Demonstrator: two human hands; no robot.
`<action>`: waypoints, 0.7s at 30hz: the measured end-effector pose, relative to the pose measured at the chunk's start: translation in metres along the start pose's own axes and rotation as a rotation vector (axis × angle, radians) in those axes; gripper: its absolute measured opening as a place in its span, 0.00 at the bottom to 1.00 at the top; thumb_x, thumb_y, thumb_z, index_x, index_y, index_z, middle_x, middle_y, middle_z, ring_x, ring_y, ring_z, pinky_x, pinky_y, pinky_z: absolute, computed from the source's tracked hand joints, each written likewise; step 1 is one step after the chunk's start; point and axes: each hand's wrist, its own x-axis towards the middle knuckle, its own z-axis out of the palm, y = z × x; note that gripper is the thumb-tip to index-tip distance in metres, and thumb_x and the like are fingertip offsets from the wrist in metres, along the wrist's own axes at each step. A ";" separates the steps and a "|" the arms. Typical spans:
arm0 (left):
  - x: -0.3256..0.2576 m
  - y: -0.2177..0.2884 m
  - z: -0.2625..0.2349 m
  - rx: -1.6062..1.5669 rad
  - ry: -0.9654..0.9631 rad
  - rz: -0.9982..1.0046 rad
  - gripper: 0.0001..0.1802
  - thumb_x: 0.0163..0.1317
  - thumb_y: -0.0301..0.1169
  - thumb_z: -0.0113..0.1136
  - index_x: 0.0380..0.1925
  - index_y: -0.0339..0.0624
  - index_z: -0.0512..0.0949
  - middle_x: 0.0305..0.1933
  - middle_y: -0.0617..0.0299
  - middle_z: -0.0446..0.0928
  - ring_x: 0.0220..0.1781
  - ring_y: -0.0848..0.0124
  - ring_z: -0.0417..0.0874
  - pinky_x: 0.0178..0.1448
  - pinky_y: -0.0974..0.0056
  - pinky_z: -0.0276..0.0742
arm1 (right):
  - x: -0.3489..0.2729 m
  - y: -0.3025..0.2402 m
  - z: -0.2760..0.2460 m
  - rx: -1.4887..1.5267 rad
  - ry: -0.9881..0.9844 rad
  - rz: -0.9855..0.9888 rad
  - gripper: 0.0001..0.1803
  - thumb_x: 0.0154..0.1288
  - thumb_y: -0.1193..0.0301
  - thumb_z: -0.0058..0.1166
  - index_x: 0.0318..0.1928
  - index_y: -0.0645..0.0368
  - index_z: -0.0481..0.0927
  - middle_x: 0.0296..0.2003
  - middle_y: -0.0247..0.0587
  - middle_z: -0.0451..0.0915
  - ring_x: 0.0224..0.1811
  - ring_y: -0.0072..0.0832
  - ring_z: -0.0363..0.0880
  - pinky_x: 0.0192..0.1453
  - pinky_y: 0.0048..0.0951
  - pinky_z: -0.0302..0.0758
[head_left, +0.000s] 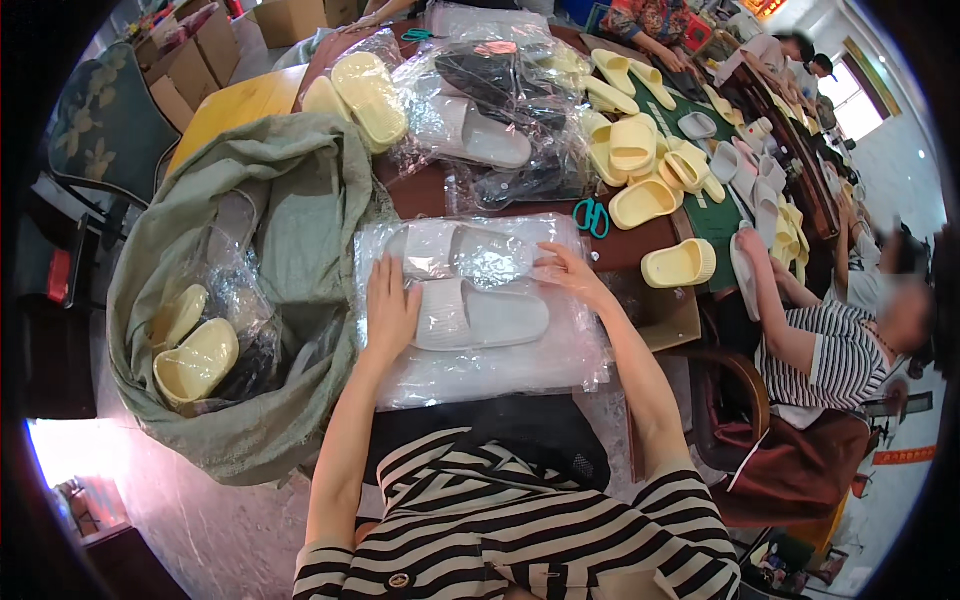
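Two white slide slippers (480,315) lie side by side on a stack of clear plastic bags (500,365) in front of me. My left hand (388,310) rests flat on the left end of the nearer slipper, fingers spread. At the right end of the farther slipper (455,250), my right hand (568,270) touches it with its fingertips. Neither hand grips anything.
A grey-green sack (290,200) at my left holds bagged pale yellow slippers (195,362). Bagged slippers (480,110) pile up behind, teal scissors (592,215) and loose yellow slippers (680,263) lie to the right. A person in a striped shirt (830,350) sits at right.
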 end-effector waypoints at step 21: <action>-0.011 -0.002 0.006 0.152 -0.097 0.003 0.41 0.70 0.57 0.52 0.77 0.53 0.57 0.82 0.38 0.43 0.83 0.41 0.41 0.82 0.41 0.39 | -0.088 0.015 -0.012 -0.163 0.163 -0.084 0.22 0.62 0.75 0.65 0.57 0.57 0.78 0.41 0.27 0.76 0.44 0.17 0.73 0.49 0.22 0.72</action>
